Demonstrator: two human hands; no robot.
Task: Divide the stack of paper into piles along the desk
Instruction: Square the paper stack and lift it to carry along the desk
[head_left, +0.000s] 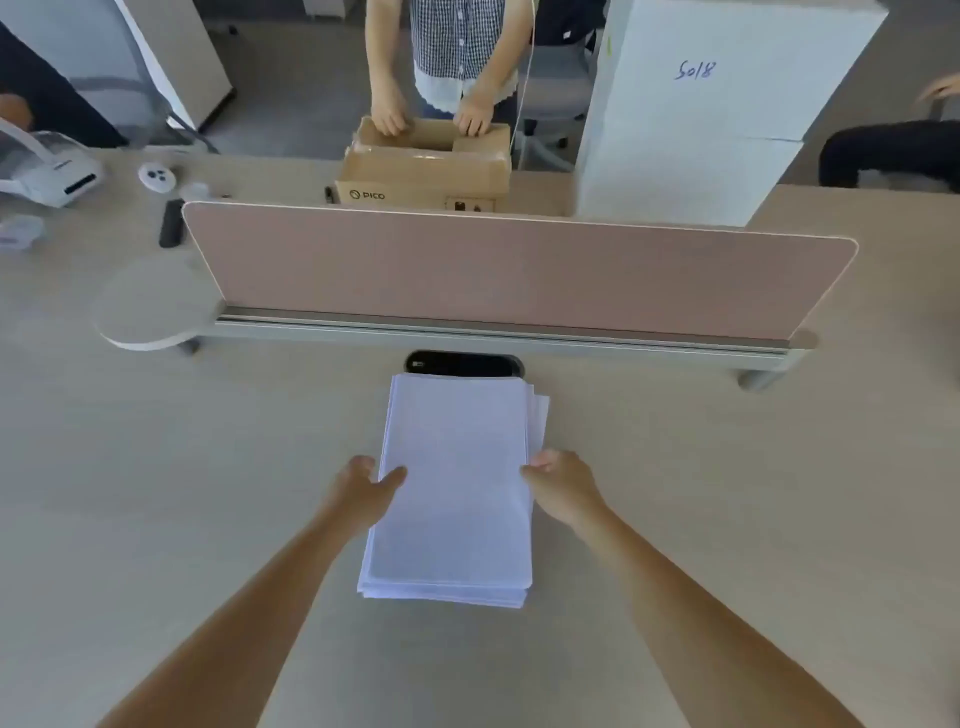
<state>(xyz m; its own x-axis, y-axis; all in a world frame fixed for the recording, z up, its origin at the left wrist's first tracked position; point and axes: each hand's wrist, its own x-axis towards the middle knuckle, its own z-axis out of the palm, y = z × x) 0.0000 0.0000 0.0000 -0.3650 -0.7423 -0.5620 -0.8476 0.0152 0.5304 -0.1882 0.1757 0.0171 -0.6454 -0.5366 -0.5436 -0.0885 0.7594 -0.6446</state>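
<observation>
A thick stack of white paper (454, 488) lies lengthwise in the middle of the light wooden desk (156, 519). Its far sheets are fanned slightly to the right. My left hand (366, 488) grips the stack's left edge, thumb on the top sheet and fingers curled at the side. My right hand (563, 483) grips the right edge the same way, thumb on top. Both hands sit about halfway along the stack.
A pink divider screen (519, 275) on a grey rail crosses the desk beyond the stack, with a black cable port (465, 364) just in front of it. Behind it a person handles a cardboard box (423, 166). A white box (691, 114) stands back right.
</observation>
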